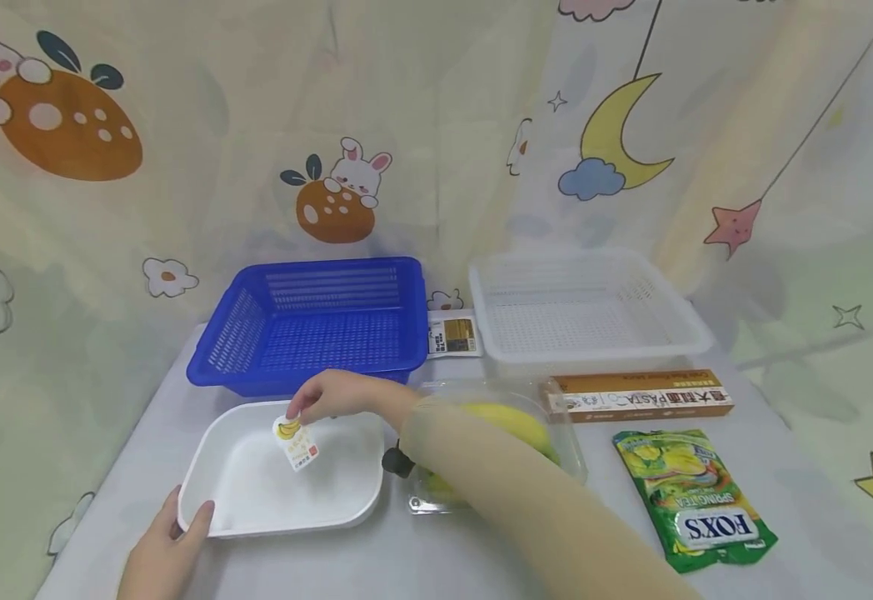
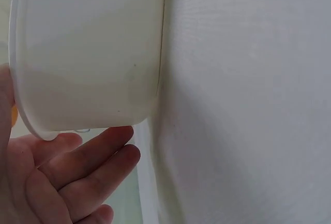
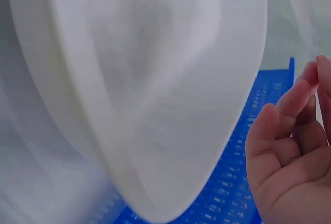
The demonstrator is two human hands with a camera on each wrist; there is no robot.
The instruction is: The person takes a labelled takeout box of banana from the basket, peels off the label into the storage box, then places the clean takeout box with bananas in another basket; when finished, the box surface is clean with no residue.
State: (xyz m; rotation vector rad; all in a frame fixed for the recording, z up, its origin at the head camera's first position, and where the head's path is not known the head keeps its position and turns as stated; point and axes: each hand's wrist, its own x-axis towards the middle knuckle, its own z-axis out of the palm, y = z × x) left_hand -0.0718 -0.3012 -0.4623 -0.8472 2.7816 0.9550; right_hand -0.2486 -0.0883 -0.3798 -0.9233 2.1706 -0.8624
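Note:
A white oval-cornered basin point(image 1: 286, 500) stands on the table at the left. My left hand point(image 1: 159, 550) holds its near left corner, the thumb at the rim and the fingers point(image 2: 98, 172) against the outer wall in the left wrist view. Over the basin, my right hand point(image 1: 342, 396) pinches a small white card with a banana picture point(image 1: 297, 446) by its top edge. The card hangs tilted inside the basin's outline. In the right wrist view, the right hand point(image 3: 295, 157) has its fingertips together, and the card is hidden there.
Behind the basin is a blue basket point(image 1: 316, 333); a white basket point(image 1: 586, 312) stands farther right, with a small packet point(image 1: 455, 336) between. A clear box with bananas point(image 1: 511, 425) lies under the right forearm. Right of it are a pasta box point(image 1: 642, 395) and a green candy bag point(image 1: 695, 496).

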